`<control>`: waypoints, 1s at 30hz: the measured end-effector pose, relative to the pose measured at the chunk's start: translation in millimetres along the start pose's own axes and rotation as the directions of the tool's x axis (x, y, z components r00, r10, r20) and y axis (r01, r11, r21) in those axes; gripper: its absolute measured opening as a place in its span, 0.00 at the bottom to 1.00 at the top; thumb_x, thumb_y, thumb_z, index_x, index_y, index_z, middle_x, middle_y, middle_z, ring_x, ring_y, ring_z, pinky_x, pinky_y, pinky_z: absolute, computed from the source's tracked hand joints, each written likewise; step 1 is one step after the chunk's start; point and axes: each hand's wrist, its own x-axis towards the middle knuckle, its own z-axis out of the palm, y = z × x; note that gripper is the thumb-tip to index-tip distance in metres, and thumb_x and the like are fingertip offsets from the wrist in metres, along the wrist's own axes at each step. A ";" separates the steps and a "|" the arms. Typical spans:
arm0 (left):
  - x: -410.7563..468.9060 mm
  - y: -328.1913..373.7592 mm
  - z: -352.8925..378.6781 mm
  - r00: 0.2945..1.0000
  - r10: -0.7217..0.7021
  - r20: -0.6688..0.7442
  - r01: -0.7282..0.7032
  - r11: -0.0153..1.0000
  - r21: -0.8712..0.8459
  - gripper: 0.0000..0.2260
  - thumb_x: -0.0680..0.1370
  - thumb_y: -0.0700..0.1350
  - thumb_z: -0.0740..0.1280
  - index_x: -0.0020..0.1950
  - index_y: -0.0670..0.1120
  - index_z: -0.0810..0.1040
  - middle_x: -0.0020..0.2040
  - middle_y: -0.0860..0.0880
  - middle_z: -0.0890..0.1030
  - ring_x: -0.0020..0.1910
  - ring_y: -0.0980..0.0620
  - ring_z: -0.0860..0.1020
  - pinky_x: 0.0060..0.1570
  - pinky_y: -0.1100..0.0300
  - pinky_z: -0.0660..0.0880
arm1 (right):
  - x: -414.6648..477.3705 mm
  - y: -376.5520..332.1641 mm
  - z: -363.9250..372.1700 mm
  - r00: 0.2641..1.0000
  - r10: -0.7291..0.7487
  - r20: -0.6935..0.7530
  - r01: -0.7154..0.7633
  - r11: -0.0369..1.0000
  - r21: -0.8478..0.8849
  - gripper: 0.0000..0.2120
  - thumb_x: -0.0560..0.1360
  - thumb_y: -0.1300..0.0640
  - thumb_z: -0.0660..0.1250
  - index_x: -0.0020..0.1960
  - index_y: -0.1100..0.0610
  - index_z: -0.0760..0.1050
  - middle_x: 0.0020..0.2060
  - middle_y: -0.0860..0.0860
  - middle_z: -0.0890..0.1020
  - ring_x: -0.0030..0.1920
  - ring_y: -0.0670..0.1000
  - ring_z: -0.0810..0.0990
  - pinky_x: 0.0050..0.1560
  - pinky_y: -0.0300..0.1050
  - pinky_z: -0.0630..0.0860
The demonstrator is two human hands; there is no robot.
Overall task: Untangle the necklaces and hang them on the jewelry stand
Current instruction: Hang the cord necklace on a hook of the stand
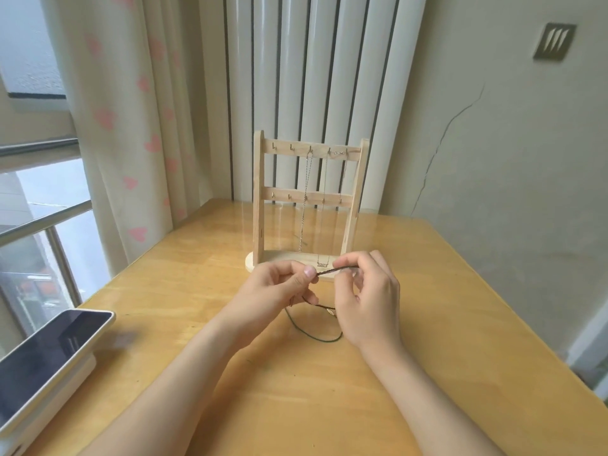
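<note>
The left hand [283,286] and right hand [365,301] clamp their fingers [309,271] on a thin dark cord necklace [335,270], stretching it taut, probably to clear tangles before hanging it on the pale wooden jewelry stand [258,192].

Soft, even daylight comes in from the tall window [39,199] on the left, laying pale glare on the glossy yellow wooden table [444,324], while wide-angle distortion bends the slightly soft edges.
</note>
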 end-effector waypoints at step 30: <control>127.5 140.2 -30.8 0.622 0.673 -0.401 -0.052 0.546 0.836 0.06 0.84 0.45 0.67 0.51 0.46 0.82 0.43 0.50 0.84 0.44 0.44 0.83 0.49 0.49 0.78 | 188.1 -64.6 79.4 0.994 0.035 -0.102 -0.030 0.998 0.052 0.07 0.79 0.54 0.71 0.46 0.53 0.87 0.30 0.45 0.85 0.36 0.49 0.85 0.42 0.39 0.77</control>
